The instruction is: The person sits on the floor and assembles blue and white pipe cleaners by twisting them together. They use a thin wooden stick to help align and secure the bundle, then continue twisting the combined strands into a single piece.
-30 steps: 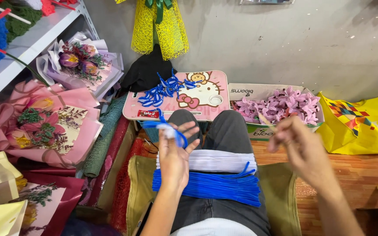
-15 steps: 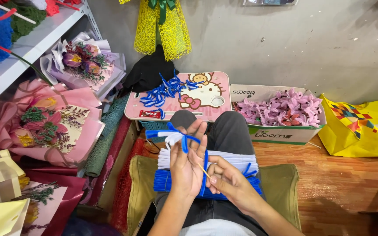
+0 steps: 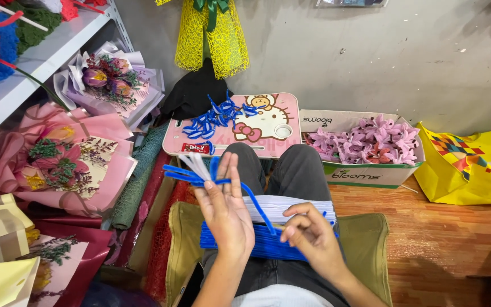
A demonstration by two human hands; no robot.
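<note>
My left hand (image 3: 225,207) is raised over my lap, fingers pinching a small bundle of blue and white pipe cleaners (image 3: 191,169) that stick out to the left. One blue pipe cleaner (image 3: 259,211) runs from that bundle down to my right hand (image 3: 311,236), which pinches its lower end. Under both hands, across my thighs, lies a stack of white pipe cleaners (image 3: 291,207) and a stack of blue ones (image 3: 268,247).
A pink cartoon lap table (image 3: 274,142) with several bent blue pieces (image 3: 214,117) stands past my knees. A cardboard box (image 3: 365,173) of pink flowers sits to its right, then a yellow bag (image 3: 473,167). Wrapped bouquets (image 3: 58,165) and a shelf (image 3: 35,59) fill the left.
My right hand came in from the far right to my lap and took hold of a blue pipe cleaner. My left hand stayed raised with the bundle, now shifted slightly left.
</note>
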